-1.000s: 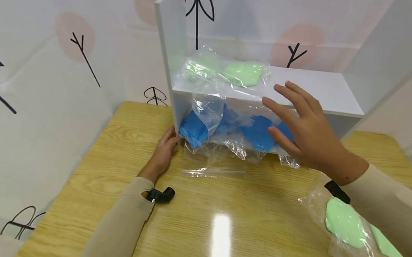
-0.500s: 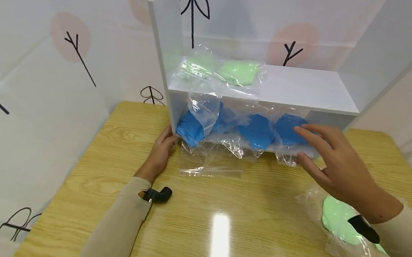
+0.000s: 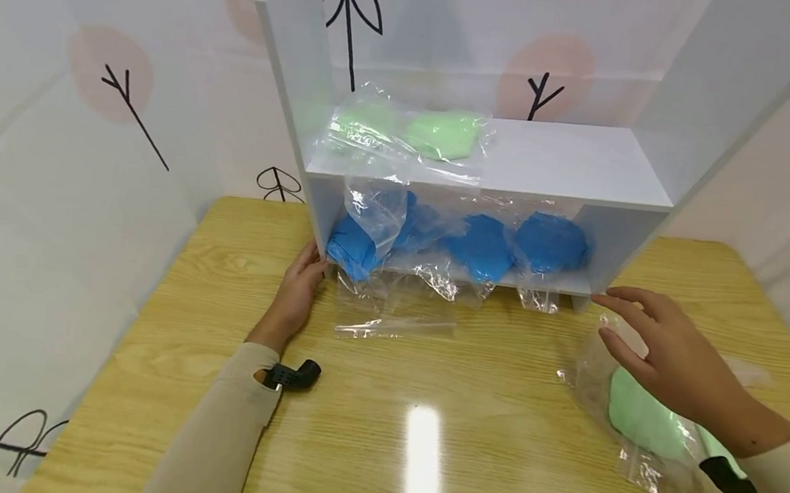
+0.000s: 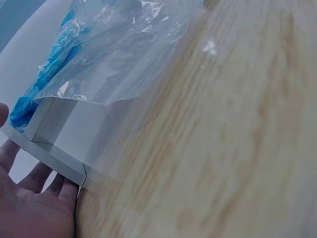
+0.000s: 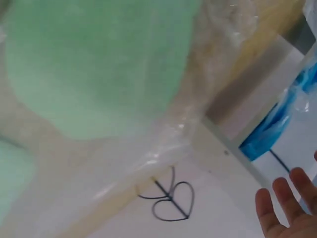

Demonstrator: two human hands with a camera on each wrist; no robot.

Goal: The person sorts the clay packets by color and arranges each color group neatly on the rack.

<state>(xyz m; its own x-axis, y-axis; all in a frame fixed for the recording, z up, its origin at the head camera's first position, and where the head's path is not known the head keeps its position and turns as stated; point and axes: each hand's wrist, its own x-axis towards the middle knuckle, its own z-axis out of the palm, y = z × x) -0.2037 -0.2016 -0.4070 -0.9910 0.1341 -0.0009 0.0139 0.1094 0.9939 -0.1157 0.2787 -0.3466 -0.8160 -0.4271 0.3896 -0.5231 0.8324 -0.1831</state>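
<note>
A white two-level shelf unit (image 3: 493, 192) stands on the wooden table. My left hand (image 3: 296, 292) holds its left side panel low down, the fingers behind the panel and the thumb at its front edge, as the left wrist view shows. My right hand (image 3: 677, 361) is at the lower right corner, fingers extended and fingertips close to the side panel; contact is unclear. Clear plastic bags with blue crumpled contents (image 3: 551, 243) lie on the lower level, some overhanging its front. A clear bag with light green soft pieces (image 3: 445, 134) lies at the left of the upper level.
Another clear bag with light green pieces (image 3: 643, 413) lies on the table (image 3: 488, 462), partly under my right hand and forearm. A patterned cloth backdrop (image 3: 182, 83) hangs behind the table.
My right hand has moved right and down from in front of the shelf to its lower right corner, uncovering the rightmost blue bag. The left hand stays on the left panel. The view has shifted slightly.
</note>
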